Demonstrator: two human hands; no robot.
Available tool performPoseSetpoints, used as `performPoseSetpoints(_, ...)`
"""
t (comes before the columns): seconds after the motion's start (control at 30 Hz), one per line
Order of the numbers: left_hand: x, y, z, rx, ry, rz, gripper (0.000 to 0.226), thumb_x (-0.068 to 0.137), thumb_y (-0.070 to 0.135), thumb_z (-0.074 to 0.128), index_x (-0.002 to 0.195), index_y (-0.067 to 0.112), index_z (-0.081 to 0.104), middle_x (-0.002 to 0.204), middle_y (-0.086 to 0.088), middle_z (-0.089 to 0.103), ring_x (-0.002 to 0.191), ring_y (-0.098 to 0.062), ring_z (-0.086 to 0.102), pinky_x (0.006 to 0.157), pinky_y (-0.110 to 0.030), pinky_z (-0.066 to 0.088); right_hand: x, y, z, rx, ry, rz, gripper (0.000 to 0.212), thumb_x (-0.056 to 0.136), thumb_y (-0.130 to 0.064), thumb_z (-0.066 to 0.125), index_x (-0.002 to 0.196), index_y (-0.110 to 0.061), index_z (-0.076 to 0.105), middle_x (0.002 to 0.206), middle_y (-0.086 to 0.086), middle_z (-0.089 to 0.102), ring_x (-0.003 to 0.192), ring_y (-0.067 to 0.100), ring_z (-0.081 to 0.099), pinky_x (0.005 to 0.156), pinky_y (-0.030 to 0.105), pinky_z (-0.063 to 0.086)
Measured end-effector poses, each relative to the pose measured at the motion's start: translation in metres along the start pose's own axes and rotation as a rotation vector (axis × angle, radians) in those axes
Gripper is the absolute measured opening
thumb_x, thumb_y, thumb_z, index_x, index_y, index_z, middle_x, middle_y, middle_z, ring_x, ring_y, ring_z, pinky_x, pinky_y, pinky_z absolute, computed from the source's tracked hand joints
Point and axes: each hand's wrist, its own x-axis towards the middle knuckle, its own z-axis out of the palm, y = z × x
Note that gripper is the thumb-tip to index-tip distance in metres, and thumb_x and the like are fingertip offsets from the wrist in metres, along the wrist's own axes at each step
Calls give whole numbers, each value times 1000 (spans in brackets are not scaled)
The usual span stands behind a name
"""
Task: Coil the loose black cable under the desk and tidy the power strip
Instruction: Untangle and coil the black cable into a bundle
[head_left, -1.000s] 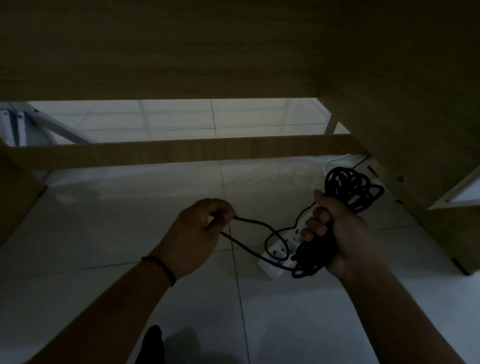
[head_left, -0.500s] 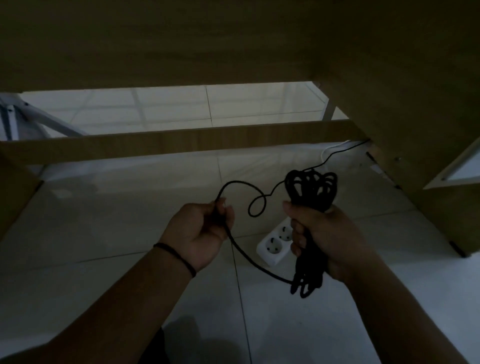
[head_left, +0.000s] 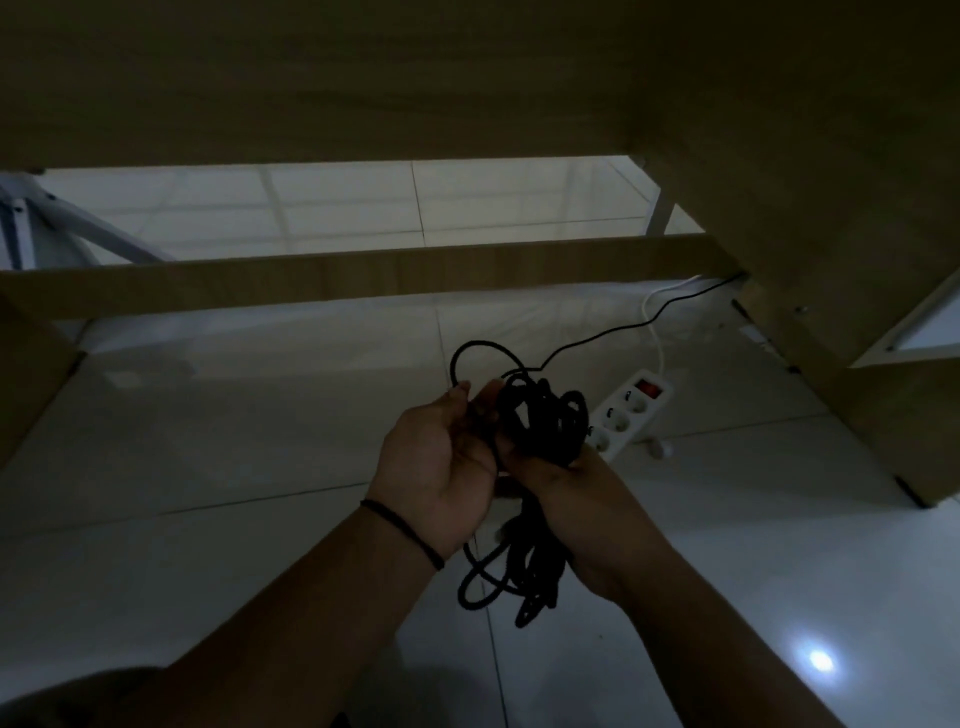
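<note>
The black cable (head_left: 540, 421) is bunched into a coil above the tiled floor under the desk. My right hand (head_left: 561, 475) grips the coil from below, and its loops hang down beneath my wrist. My left hand (head_left: 441, 467) is pressed against the coil's left side, its fingertips pinching a strand that arcs up in a loop. A thin run of the cable trails back right towards the desk's corner. The white power strip (head_left: 631, 410) with a red switch lies on the floor just right of my hands, its white cord leading back.
The wooden desk top (head_left: 467, 78) fills the upper view, with a wooden crossbar (head_left: 363, 275) behind my hands. A wooden side panel (head_left: 857, 260) stands at the right, another at the far left. White metal legs (head_left: 62, 223) show at the back left. A small white plug (head_left: 660, 448) lies by the strip.
My left hand has come right and joined my right hand at the coil, bringing in the loose loop. The power strip now shows its red switch to the right of my hands.
</note>
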Motion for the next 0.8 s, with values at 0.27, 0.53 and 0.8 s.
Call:
performPoseSetpoints(0.27, -6, -7, 6, 155, 14, 156, 23, 97, 10, 39, 85, 8, 58, 87, -9, 63, 69, -16, 64, 53, -21, 56, 1, -1, 2, 11, -35, -25, 14, 87, -22, 61, 97, -23, 72, 93, 4, 75, 91, 20, 70, 86, 37, 56)
performPoseSetpoints(0.53, 2, 4, 4, 366, -45, 162, 21, 96, 10, 43, 98, 3, 63, 93, -11, 71, 85, -21, 67, 70, -28, 56, 2, -9, -11, -215, -52, 31, 19, 86, -16, 63, 67, -10, 66, 53, 3, 64, 50, 16, 59, 55, 28, 51)
performPoseSetpoints(0.8, 9, 28, 1, 330, -73, 214, 31, 95, -4, 38, 108, 16, 56, 74, -9, 64, 61, -17, 70, 67, -32, 60, 0, -16, -25, -615, -62, 41, 11, 82, -23, 69, 82, -13, 65, 42, -6, 57, 39, 3, 54, 44, 15, 46)
